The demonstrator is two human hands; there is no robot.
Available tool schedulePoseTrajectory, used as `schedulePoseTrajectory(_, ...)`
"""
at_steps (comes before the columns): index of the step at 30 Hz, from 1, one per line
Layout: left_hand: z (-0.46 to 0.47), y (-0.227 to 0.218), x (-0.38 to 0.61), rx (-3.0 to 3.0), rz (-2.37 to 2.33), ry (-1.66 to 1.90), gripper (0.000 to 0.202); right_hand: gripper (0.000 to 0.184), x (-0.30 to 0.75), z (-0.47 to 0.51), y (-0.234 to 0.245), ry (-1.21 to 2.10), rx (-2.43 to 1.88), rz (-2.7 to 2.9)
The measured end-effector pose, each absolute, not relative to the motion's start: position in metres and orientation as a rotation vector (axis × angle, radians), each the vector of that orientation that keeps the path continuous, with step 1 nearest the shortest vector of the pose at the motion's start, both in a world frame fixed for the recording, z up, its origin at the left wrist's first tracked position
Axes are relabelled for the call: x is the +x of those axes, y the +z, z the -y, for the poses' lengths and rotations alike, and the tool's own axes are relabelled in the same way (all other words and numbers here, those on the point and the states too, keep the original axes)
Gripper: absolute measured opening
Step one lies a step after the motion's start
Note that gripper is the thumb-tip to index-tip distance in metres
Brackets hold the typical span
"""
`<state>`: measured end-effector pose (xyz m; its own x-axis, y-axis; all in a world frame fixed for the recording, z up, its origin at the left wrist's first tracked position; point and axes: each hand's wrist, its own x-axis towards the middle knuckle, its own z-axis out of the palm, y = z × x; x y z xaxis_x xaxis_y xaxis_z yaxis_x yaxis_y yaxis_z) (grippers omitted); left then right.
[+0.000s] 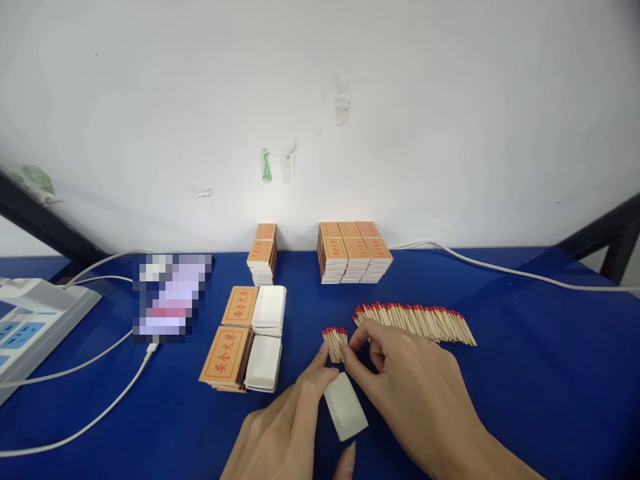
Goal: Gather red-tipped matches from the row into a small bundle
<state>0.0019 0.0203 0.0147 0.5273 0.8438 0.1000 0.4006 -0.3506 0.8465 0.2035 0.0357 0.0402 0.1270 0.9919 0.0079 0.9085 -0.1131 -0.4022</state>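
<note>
My left hand [287, 427] grips a small white matchbox tray [346, 407] between thumb and fingers, low on the blue table. My right hand [415, 390] pinches a small bundle of red-tipped matches [335, 343] with its fingertips, just above the tray. A long row of loose red-tipped matches [417, 322] lies right behind my right hand.
Orange matchbox sleeves [231, 339] and white trays [266, 333] lie paired to the left. Stacks of finished matchboxes [354, 252] and a smaller stack [263, 255] stand by the white wall. A power strip [30, 320], a phone [170, 297] and white cables [90, 413] occupy the left side.
</note>
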Motion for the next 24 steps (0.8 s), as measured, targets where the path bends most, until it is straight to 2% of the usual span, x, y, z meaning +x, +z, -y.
schedulePoseTrajectory(11, -0.035, -0.002, 0.009, 1.87, -1.017, 0.669, 0.042, 0.036, 0.203, -0.036, 0.035, 0.342, -1.976, 1.869)
schedulePoseTrajectory(24, -0.036, -0.011, 0.01, 1.807, -1.037, 0.661, 0.042, 0.033, 0.203, -0.037, 0.035, 0.363, -1.894, 1.898)
